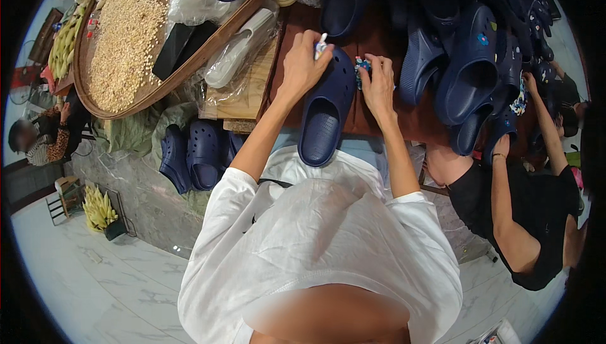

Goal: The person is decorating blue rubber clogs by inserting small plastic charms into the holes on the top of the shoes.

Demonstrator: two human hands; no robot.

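Seen from the head camera, where a blue clog (328,107) lies lengthwise at twelve o'clock, toe away and heel toward the person's white shirt, the decorating looks barely begun on that clog: its visible upper shows bare holes and no charm, though the left hand covers part of the toe. That left hand (306,63), at twelve o'clock, is narrowed in a pinch on a small white piece (320,46), just over the toe. Toward half past one, the right hand (379,88) curls its fingers narrowly around some colourful charms (362,68), above the brown tabletop (410,124).

At two o'clock, a finished-looking clog (468,72) carries a blue flower charm (483,39), so some of the batch seems done. Other clogs crowd the table from twelve to three; how many are decorated, I cannot tell. At nine o'clock, spare clogs (205,158) show plain holes and are probably left to do. Near three o'clock, a co-worker's hand (502,145) reaches into another clog.
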